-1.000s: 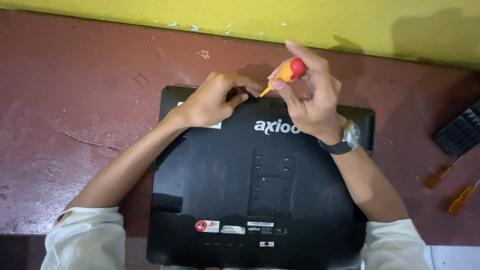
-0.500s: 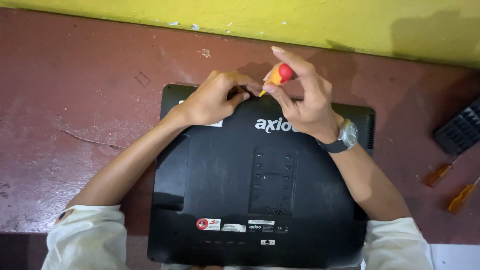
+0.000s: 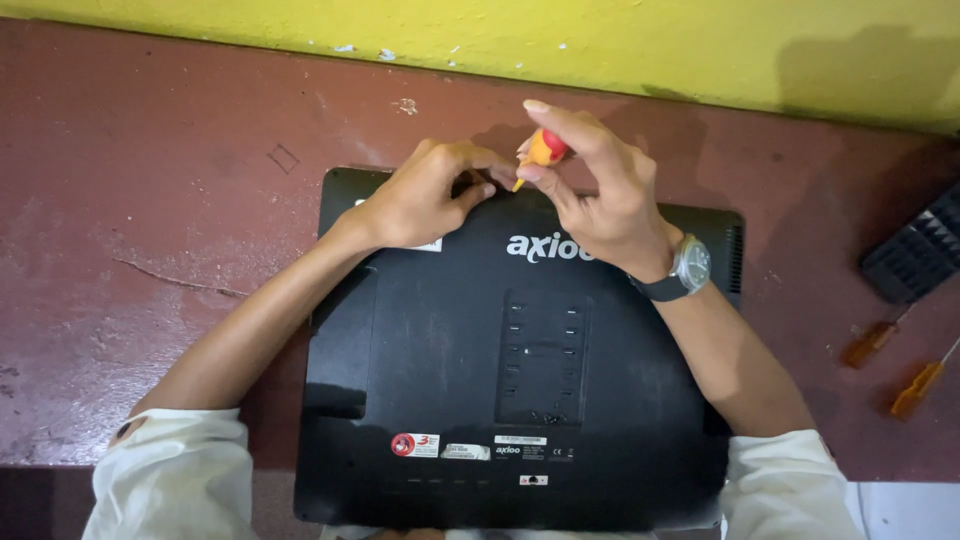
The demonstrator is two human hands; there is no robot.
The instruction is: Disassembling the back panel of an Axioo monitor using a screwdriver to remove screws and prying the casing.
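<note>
A black monitor (image 3: 520, 380) lies face down on the reddish desk (image 3: 180, 200), its back toward the camera. At its twelve o'clock edge both hands meet. The right hand (image 3: 600, 195) has its fingers clamped on a small screwdriver (image 3: 545, 150) with an orange and red handle, the tip angled down toward the monitor's upper edge. The left hand (image 3: 425, 195) rests on the casing just at nine o'clock of the tip, fingers curled together and pinched beside it. At three o'clock, well apart, two orange-handled screwdrivers (image 3: 895, 365) lie on the desk below a black ridged object (image 3: 915, 250).
</note>
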